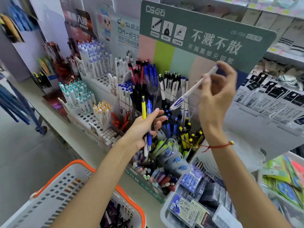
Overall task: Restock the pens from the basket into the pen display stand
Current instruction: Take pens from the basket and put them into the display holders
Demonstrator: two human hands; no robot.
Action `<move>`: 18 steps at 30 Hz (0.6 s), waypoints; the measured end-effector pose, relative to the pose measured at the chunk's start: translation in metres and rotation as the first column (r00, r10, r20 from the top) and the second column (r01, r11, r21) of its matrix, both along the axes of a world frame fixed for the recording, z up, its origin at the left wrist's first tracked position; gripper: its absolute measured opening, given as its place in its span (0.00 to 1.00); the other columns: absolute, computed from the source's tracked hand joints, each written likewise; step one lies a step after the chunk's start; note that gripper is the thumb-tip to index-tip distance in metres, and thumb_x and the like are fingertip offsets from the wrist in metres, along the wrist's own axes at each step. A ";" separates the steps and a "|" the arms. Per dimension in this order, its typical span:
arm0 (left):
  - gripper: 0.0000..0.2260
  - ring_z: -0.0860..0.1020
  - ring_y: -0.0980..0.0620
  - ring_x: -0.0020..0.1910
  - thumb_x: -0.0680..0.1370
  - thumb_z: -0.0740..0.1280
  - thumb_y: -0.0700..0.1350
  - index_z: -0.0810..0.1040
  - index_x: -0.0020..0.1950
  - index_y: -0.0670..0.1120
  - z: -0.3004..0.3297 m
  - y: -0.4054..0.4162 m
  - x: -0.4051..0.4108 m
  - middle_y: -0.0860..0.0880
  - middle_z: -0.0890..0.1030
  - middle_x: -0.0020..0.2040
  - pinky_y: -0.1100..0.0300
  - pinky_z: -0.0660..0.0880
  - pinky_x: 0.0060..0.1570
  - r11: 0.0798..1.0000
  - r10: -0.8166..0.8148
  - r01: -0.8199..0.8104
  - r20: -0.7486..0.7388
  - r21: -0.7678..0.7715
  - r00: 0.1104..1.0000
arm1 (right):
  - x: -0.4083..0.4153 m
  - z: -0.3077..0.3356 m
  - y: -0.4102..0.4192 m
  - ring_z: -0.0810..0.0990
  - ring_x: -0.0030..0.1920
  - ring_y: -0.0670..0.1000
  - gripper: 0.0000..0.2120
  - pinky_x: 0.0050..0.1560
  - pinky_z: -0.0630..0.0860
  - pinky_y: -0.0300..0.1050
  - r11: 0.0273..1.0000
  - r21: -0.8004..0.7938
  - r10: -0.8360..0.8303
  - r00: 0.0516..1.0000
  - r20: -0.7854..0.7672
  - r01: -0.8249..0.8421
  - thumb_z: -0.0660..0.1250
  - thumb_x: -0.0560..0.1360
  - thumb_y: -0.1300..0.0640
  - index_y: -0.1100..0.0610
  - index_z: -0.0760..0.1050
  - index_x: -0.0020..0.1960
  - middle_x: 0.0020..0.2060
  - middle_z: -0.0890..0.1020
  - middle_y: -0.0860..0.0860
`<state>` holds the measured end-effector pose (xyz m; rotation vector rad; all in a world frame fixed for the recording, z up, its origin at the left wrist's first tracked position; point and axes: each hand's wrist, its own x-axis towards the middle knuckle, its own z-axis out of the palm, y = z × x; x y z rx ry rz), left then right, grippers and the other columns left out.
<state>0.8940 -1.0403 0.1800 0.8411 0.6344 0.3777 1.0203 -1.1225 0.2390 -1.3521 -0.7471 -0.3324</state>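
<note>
Our right hand pinched a white pen, tilted tip-down over the clear pen stand at the counter's middle. Our left hand gripped a bundle of pens. The basket sat below the counter's front edge.

Single head-worn wide-angle view, looking forward and down, close over pen display stand; basket at lower left.

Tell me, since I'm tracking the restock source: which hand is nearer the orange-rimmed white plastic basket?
Left. The left hand, gripping several pens, is above and right of the orange-rimmed white plastic basket; the right hand, holding a white pen, is higher and farther right.
</note>
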 end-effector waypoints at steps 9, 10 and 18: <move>0.04 0.66 0.61 0.20 0.82 0.59 0.42 0.71 0.50 0.42 -0.004 0.001 0.008 0.50 0.78 0.32 0.71 0.59 0.16 0.993 0.084 -0.086 -0.027 -0.079 0.996 | 0.032 -0.019 0.005 0.82 0.41 0.48 0.13 0.46 0.80 0.41 0.918 -0.344 -0.063 0.928 0.367 0.198 0.67 0.78 0.59 0.59 0.75 0.62 0.44 0.81 0.47; 0.04 0.67 0.61 0.21 0.82 0.59 0.42 0.71 0.49 0.42 -0.003 0.000 0.009 0.50 0.77 0.34 0.71 0.59 0.17 0.995 0.077 -0.078 -0.026 -0.063 0.997 | 0.034 -0.023 0.005 0.82 0.41 0.49 0.12 0.46 0.81 0.46 0.891 -0.409 -0.041 0.934 0.355 0.195 0.67 0.78 0.57 0.58 0.77 0.61 0.43 0.83 0.49; 0.07 0.77 0.59 0.29 0.83 0.60 0.44 0.77 0.54 0.44 0.001 -0.002 0.004 0.54 0.82 0.34 0.69 0.67 0.22 0.998 -0.006 0.006 -0.002 0.066 1.000 | 0.033 -0.019 0.012 0.76 0.52 0.56 0.15 0.41 0.70 0.44 0.718 -0.606 -0.068 0.902 0.427 0.342 0.65 0.78 0.56 0.54 0.76 0.65 0.50 0.78 0.55</move>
